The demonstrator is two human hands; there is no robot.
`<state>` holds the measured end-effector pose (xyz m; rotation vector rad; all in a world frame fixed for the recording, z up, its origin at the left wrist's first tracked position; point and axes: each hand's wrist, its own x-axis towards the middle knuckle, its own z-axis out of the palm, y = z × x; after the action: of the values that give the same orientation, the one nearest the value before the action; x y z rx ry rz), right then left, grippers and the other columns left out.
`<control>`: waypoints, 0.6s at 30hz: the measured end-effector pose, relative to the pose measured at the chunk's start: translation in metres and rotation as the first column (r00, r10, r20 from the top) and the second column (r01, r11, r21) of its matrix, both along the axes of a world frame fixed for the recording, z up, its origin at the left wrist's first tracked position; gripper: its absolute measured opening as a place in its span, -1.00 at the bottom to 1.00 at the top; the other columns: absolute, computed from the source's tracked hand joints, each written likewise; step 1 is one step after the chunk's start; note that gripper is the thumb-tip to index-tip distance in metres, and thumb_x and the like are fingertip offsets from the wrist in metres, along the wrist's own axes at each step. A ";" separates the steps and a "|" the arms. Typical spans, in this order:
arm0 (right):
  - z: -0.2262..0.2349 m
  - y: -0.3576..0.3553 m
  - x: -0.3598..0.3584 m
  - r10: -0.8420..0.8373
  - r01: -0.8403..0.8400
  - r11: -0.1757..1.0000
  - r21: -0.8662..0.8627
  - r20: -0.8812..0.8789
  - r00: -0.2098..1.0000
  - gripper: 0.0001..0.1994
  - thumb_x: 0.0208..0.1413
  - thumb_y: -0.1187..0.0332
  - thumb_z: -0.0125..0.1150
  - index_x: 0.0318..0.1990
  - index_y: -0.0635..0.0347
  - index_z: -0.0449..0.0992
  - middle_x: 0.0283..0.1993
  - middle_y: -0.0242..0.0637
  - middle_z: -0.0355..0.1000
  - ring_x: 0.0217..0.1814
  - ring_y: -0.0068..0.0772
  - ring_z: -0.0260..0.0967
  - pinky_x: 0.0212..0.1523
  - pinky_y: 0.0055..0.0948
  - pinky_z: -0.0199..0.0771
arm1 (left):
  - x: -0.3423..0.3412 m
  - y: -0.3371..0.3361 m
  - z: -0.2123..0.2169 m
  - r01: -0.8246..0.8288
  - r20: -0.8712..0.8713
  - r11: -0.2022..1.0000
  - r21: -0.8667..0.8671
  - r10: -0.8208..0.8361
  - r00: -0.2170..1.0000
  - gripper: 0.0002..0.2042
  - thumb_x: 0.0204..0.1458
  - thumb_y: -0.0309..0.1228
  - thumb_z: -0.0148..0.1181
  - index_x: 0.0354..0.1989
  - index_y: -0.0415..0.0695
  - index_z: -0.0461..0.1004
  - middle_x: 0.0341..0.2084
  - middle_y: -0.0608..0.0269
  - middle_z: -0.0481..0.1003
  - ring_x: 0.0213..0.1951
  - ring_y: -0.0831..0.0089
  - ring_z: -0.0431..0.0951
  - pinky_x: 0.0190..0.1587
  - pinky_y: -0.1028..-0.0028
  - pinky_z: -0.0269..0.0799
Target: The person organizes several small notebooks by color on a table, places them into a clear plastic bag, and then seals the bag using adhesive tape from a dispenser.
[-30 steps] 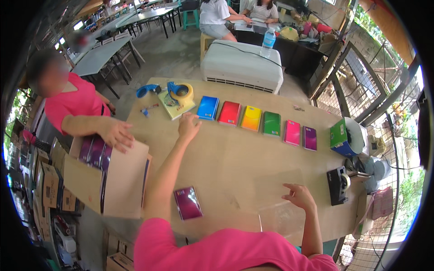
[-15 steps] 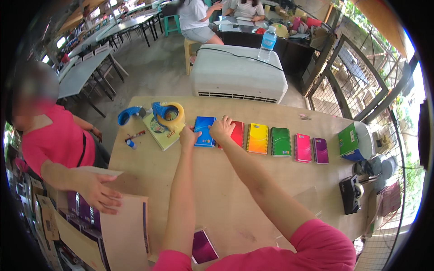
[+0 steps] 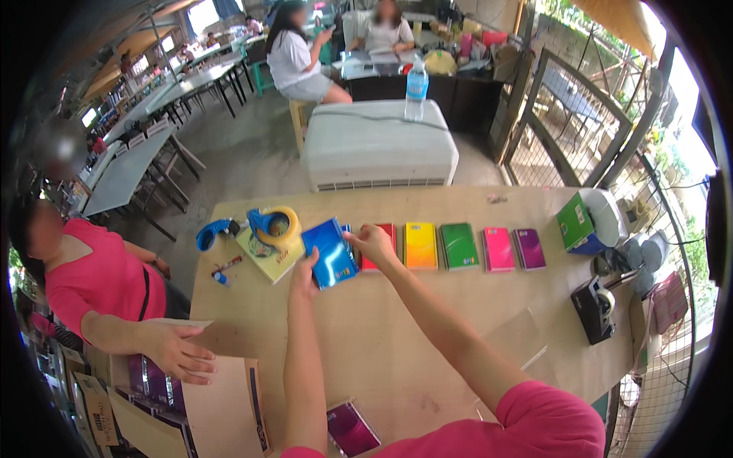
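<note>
A blue spiral notebook (image 3: 331, 256) is lifted and tilted above the table, its cover catching the light. My left hand (image 3: 304, 275) grips it by the left edge, thumb on the cover. At its right edge is my right hand (image 3: 372, 244), fingers curled and thumb tip against the notebook; its fingertips are partly hidden. A sliver of another blue item shows behind the lifted notebook. Just right of it lies a red notebook (image 3: 389, 256), partly covered by my right hand. The row continues with yellow (image 3: 420, 246), green (image 3: 458, 246), pink (image 3: 498, 249) and purple (image 3: 530, 249) notebooks.
Tape dispensers (image 3: 275, 227) and a pale green book (image 3: 267, 256) sit at left. A co-worker's hand (image 3: 179, 353) hovers over an open carton (image 3: 225, 404). Another purple notebook (image 3: 353, 427) lies near me. A black tape dispenser (image 3: 594, 311) and green box (image 3: 580, 225) stand right.
The blue notebook has come up off the table and tilted toward me in my left hand. My right hand has moved from the red notebook to the blue one's edge.
</note>
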<state>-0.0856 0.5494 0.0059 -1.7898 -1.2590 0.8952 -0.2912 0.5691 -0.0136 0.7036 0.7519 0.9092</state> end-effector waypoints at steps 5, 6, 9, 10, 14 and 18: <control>-0.035 -0.014 0.030 -0.133 0.322 0.910 -0.260 0.553 0.823 -0.46 -0.02 -0.01 0.34 0.00 0.22 0.50 0.28 -0.05 0.16 0.33 -0.01 0.12 0.16 0.15 0.27 | 0.010 -0.031 -0.016 -0.018 0.216 1.000 -0.006 0.019 0.976 -0.39 0.24 -0.07 0.07 0.30 -0.25 0.17 0.21 -0.01 0.35 0.19 0.07 0.41 0.22 0.06 0.35; -0.037 -0.011 0.022 -0.194 0.369 0.891 -0.265 0.513 0.836 -0.48 -0.02 0.04 0.31 0.01 0.22 0.49 0.26 -0.05 0.17 0.33 -0.02 0.12 0.15 0.15 0.27 | 0.006 -0.031 -0.022 -0.056 0.244 0.998 -0.025 0.061 0.968 -0.39 0.23 -0.10 0.09 0.29 -0.29 0.16 0.17 -0.05 0.37 0.13 0.06 0.46 0.14 0.05 0.43; -0.040 -0.004 0.016 -0.424 0.544 0.825 -0.152 0.470 0.775 -0.55 -0.04 0.24 0.23 0.03 0.22 0.45 0.20 -0.04 0.24 0.27 0.04 0.20 0.08 0.20 0.32 | 0.007 -0.034 -0.031 -0.058 0.168 0.998 -0.017 0.060 0.984 -0.37 0.22 -0.07 0.11 0.29 -0.28 0.16 0.16 -0.05 0.38 0.11 0.08 0.47 0.11 0.06 0.46; -0.045 -0.005 0.022 -0.522 0.600 0.800 -0.012 0.480 0.705 -0.56 -0.07 0.34 0.21 0.03 0.23 0.43 0.17 -0.03 0.30 0.21 0.10 0.28 0.03 0.24 0.35 | 0.010 -0.037 -0.034 -0.053 0.150 0.999 -0.012 0.054 0.987 -0.36 0.21 -0.06 0.12 0.29 -0.28 0.16 0.16 -0.04 0.38 0.11 0.08 0.47 0.10 0.07 0.47; -0.030 -0.021 0.057 -0.352 0.352 0.935 -0.038 -0.215 0.911 -0.51 -0.02 0.41 0.36 0.08 0.33 0.38 -0.12 -0.06 0.51 -0.06 -0.01 0.52 -0.12 0.00 0.55 | -0.002 -0.042 -0.035 -0.101 0.069 0.995 0.010 0.100 0.993 -0.35 0.21 -0.02 0.11 0.30 -0.24 0.16 0.16 0.00 0.38 0.10 0.11 0.48 0.09 0.11 0.48; -0.005 -0.049 0.069 -0.110 0.148 0.989 -0.025 -0.790 0.603 -0.49 0.07 0.31 0.42 0.09 0.39 0.37 -0.17 -0.05 0.52 -0.09 -0.29 0.53 -0.21 -0.26 0.59 | 0.003 -0.058 -0.027 -0.108 0.263 0.989 -0.105 0.132 0.956 -0.36 0.22 0.01 0.08 0.31 -0.21 0.17 0.17 0.04 0.39 0.11 0.14 0.48 0.14 0.12 0.44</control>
<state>-0.0169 0.5001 0.0011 -1.1618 -0.5382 1.3552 -0.2882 0.5108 -0.0402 0.4461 0.5924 1.0511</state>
